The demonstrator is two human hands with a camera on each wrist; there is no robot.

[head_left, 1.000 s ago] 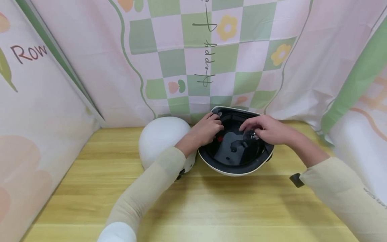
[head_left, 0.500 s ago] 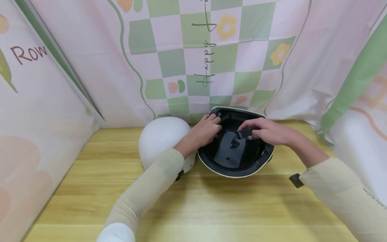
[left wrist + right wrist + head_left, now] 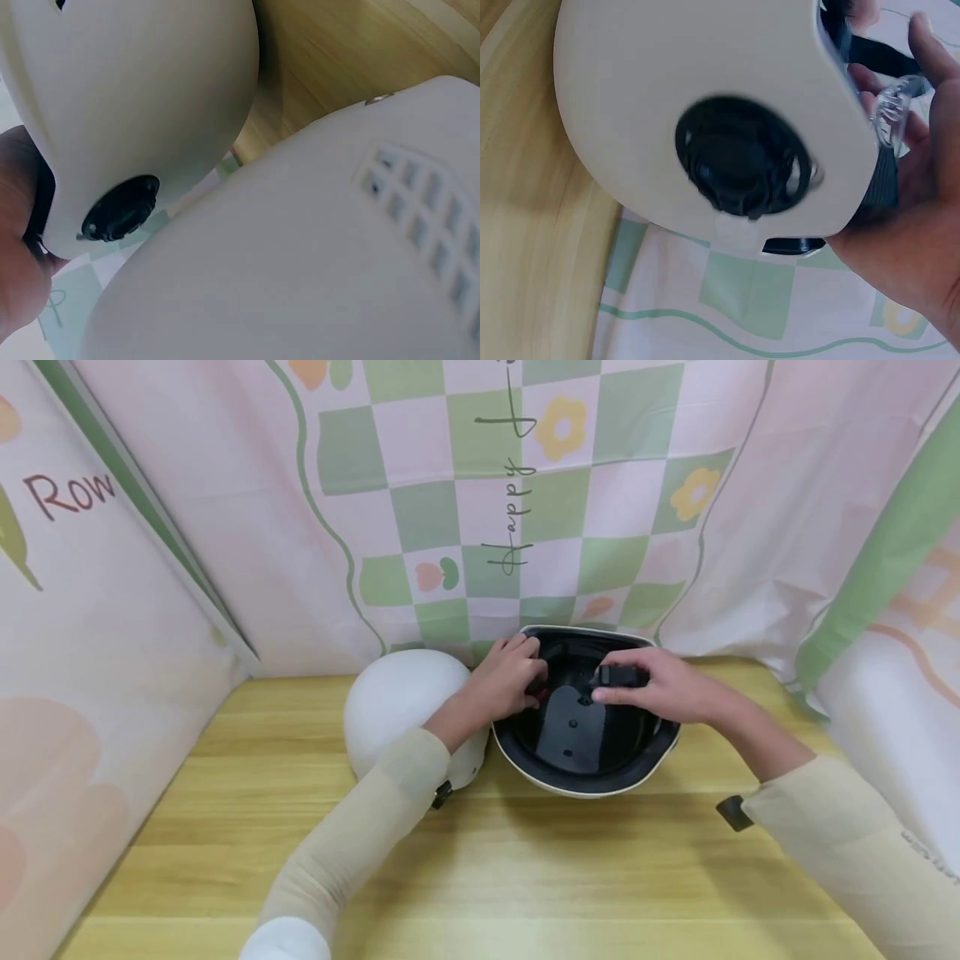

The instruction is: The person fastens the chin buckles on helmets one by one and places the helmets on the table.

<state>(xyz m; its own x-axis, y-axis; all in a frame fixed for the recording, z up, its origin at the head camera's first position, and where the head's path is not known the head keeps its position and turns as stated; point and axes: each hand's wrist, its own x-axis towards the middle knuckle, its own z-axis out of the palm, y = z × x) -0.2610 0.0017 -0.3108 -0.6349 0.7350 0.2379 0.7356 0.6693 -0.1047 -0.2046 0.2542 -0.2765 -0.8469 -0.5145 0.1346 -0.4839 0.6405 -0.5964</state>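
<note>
At the left a white helmet [image 3: 401, 706] sits dome up on the wooden tabletop [image 3: 262, 827], a vent grille [image 3: 427, 217] showing on its shell in the left wrist view and a small black buckle [image 3: 442, 794] at its lower right edge; the left forearm crosses in front of it; just beside it on the right, an upturned helmet [image 3: 577, 781] rests with its dark hollow facing up, its outer shell cream and its rim lined in black; the left hand [image 3: 504, 678] grips this helmet at its left rim, the fingers bent over the edge so that the rim lies under them; a red piece [image 3: 537, 693] shows right at their tips, partly hidden, and I cannot tell whether they pinch it too; farther right, over the hollow, the right hand [image 3: 663, 687] pinches a black strap piece [image 3: 622, 676], the fingers narrowed on it, with the thumb on the near side and the other fingers on the far side; the right wrist view shows a clear plastic piece [image 3: 891, 112] lying between thumb and fingers there, next to black strap, while a round black fitting [image 3: 739, 154] sits on the shell just below the rim; printed fabric [image 3: 630, 485] hangs behind.
</note>
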